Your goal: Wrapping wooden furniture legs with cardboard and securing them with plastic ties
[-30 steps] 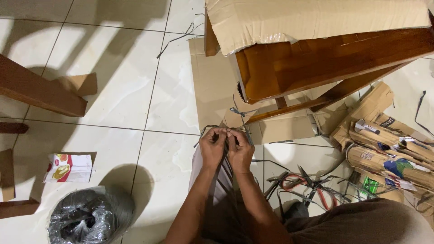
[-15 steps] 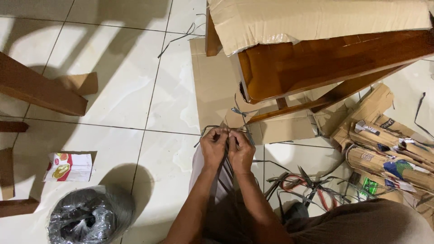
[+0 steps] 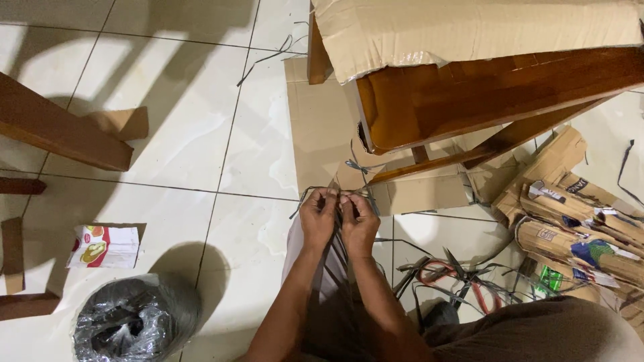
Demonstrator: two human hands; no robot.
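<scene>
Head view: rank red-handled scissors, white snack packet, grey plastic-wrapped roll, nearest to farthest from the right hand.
From the right hand:
1. Red-handled scissors, on the floor just to its right.
2. Grey plastic-wrapped roll, lower left.
3. White snack packet, far left; close to the roll's distance, slightly farther.

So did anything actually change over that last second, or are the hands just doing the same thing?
Hardly anything. The left hand and right hand stay pressed together, pinching the dark strips at the same spot. Only the whole view slid slightly, so the camera shifted, not the things. The wooden bench, flat cardboard and black bag lie as before.
</scene>
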